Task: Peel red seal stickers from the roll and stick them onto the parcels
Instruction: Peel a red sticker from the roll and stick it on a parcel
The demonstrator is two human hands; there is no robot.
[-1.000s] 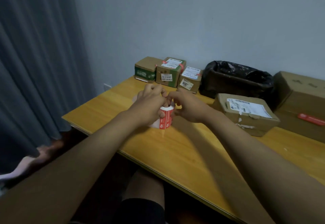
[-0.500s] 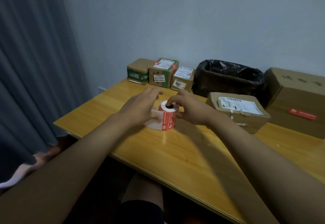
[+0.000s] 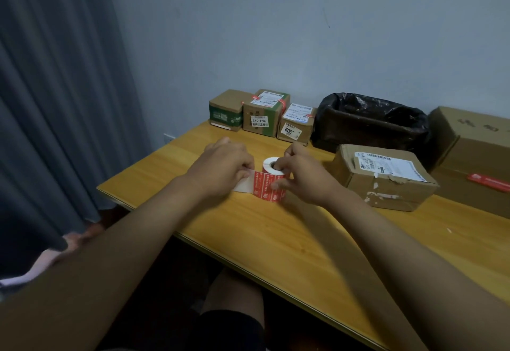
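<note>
At frame centre both hands' grips clamped the sticker roll (image 3: 271, 182) on the counter (image 3: 289, 240), parcels (image 3: 382, 178) and a black-lined bin (image 3: 369, 121) crowding the right.

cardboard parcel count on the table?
5: three small brown cardboard boxes by the wall, a torn one mid-right, a large one at the far right; others may be out of frame.

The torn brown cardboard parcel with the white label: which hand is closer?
Right. The right hand sits just beside the torn brown cardboard parcel, holding the red sticker roll; the left hand lies beyond the roll.
</note>
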